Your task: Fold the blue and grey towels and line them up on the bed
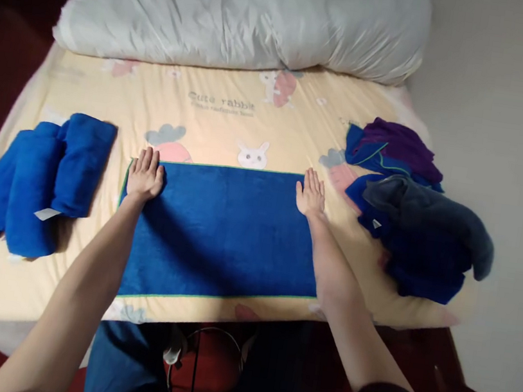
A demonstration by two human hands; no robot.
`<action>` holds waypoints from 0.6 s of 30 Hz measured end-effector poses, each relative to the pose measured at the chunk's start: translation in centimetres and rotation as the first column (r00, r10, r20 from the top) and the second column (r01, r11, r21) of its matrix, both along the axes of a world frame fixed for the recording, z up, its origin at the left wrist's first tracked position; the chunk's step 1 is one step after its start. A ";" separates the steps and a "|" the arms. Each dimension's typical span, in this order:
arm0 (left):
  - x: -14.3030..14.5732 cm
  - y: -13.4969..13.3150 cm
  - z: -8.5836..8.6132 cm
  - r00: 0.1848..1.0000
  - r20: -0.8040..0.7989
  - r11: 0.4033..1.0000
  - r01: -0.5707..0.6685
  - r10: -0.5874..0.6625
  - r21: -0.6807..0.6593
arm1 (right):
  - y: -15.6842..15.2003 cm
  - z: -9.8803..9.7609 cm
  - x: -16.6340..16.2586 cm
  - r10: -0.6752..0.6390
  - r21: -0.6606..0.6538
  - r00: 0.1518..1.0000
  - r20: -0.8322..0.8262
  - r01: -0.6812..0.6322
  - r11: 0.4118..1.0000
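Note:
A blue towel (232,231) with thin green edging lies spread out flat on the bed in front of me. My left hand (145,174) rests palm down on its far left corner, fingers stretched out and pointing away. At the far right corner, my right hand (311,193) also lies flat with its fingers extended. Neither hand grips anything. The shadow of my left arm falls across the cloth. Parts of the towel's left and right edges are hidden under my hands and forearms.
Rolled or folded blue towels (37,184) sit at the left, one with a white tag. To the right is a heap of blue, purple and grey cloths (427,226) near the wall (514,160). A bulky white quilt (247,19) spans the far side of the rabbit-print bedsheet (212,131).

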State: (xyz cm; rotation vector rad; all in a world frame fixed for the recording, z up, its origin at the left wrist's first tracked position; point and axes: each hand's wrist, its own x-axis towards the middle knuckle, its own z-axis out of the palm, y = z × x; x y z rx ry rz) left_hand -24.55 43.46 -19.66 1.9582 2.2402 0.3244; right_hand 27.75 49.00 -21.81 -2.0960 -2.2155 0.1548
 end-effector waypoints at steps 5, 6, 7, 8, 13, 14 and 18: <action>1.4 -7.5 1.7 0.999 0.011 0.999 0.048 -0.048 -0.020 | -7.6 2.9 -1.2 0.015 0.050 1.000 -0.014 -0.014 0.999; 1.7 -10.8 1.8 0.998 0.005 0.998 0.058 -0.058 0.002 | -10.8 3.3 -1.0 0.036 0.087 0.999 -0.019 -0.034 0.996; 1.9 -14.4 1.9 0.997 0.003 0.997 0.071 -0.071 0.014 | -14.4 3.4 -0.5 0.063 0.098 0.998 -0.025 -0.061 0.993; 2.0 -18.2 1.8 0.997 0.002 0.997 0.080 -0.080 0.008 | -18.1 3.4 0.2 0.086 0.088 0.996 -0.029 -0.083 0.993; 2.1 -31.4 0.7 0.999 -0.022 0.999 -0.033 0.034 0.014 | -30.6 1.1 3.6 0.030 0.019 1.000 0.004 -0.030 0.999; 2.0 -32.1 0.4 0.998 -0.026 0.998 -0.057 0.057 0.028 | -31.2 0.6 3.9 0.013 0.019 1.000 0.013 -0.014 1.000; 1.8 -31.9 0.0 0.998 -0.036 0.996 -0.056 0.059 0.070 | -30.9 0.0 3.9 0.024 0.071 1.000 0.018 -0.025 0.997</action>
